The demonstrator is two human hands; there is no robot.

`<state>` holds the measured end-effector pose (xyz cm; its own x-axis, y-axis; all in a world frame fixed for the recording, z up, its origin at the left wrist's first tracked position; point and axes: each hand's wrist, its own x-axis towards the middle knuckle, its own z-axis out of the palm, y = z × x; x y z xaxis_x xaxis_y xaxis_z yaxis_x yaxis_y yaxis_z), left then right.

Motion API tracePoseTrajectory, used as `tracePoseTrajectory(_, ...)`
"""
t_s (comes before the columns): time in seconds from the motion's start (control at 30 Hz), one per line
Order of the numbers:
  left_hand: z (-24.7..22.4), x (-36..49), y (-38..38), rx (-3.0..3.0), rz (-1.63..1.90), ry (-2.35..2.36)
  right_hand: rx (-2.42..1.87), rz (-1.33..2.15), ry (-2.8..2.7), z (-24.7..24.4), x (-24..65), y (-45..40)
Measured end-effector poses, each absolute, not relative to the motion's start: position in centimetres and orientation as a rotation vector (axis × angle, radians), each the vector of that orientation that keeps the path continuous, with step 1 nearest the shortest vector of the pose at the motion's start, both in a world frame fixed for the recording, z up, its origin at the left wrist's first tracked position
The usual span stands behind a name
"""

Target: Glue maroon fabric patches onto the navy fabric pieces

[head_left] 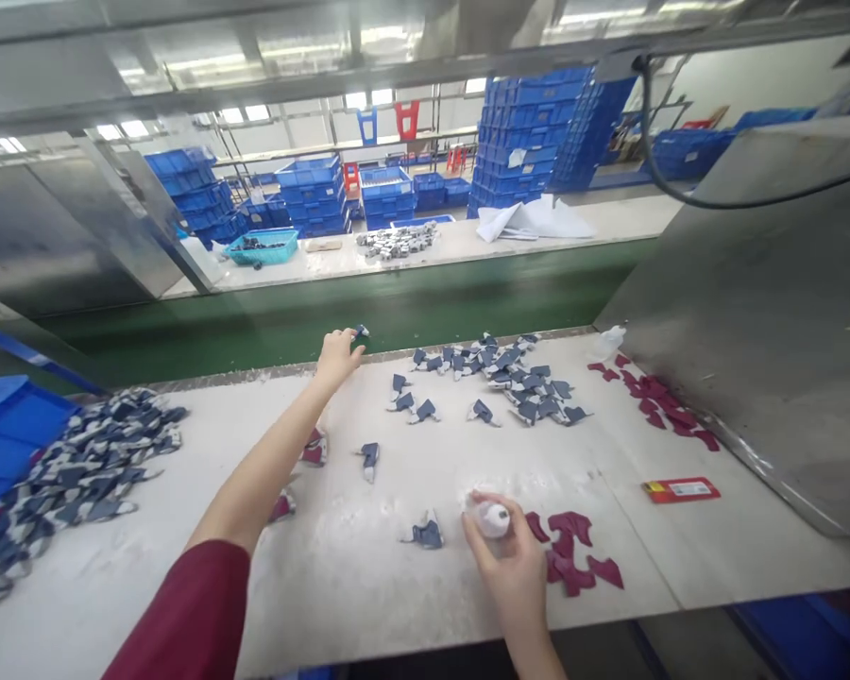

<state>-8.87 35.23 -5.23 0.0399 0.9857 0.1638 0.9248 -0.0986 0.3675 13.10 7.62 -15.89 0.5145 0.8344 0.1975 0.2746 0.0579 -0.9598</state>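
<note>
My left hand [340,357] reaches out to the green strip [411,302] beyond the table edge. Its fingers are around or beside a small blue and white piece [361,331]. Near the front of the table, my right hand [506,538] is wrapped round a small white bottle [494,519]. Just right of that hand lie dark red pieces [572,529]. To its left a single blue-grey piece [426,533] rests on the white table [368,604]. Another blue-grey piece [369,459] lies farther back, and red and white pieces [314,448] are partly hidden behind my left forearm.
Blue-grey pieces [531,382] cover the table's back middle; a larger heap [85,463] lies left beside a blue crate [14,434]. More red pieces [662,401], a red packet [681,489] and a metal panel [772,331] are at the right.
</note>
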Motion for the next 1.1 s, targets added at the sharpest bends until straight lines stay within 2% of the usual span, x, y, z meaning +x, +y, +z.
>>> tracePoseTrajectory(0.17, -7.0, -9.1, 41.0, 1.99, 0.507, 2.186, -1.51, 0.53, -1.01, -16.3, 13.0, 7.8)
tracePoseTrajectory(0.37, -6.9, -8.8, 39.9, 2.039, 0.493, 2.109, -1.52, 0.568, -1.082, -16.0, 12.4, 8.1)
tracePoseTrajectory(0.53, -6.8, -7.4, 33.6, 2.244, 0.449, 1.762, -1.376, 0.23, -1.171, -14.5, 13.8, 6.3)
tracePoseTrajectory(0.67, -6.9, -7.2, 27.6, 2.386, 0.407, 1.486, -1.6, -0.067, -1.297, -13.1, 18.6, 5.6)
tracePoseTrajectory(0.87, -7.2, -7.4, 18.0, 2.554, 0.711, 1.336, -1.788, 0.0, -1.679, -13.5, 23.4, 6.5)
tracePoseTrajectory(1.1, -12.0, -5.3, 8.2, 2.329, 0.888, 1.419, -1.862, -0.038, -2.003, -13.1, 23.4, 6.6)
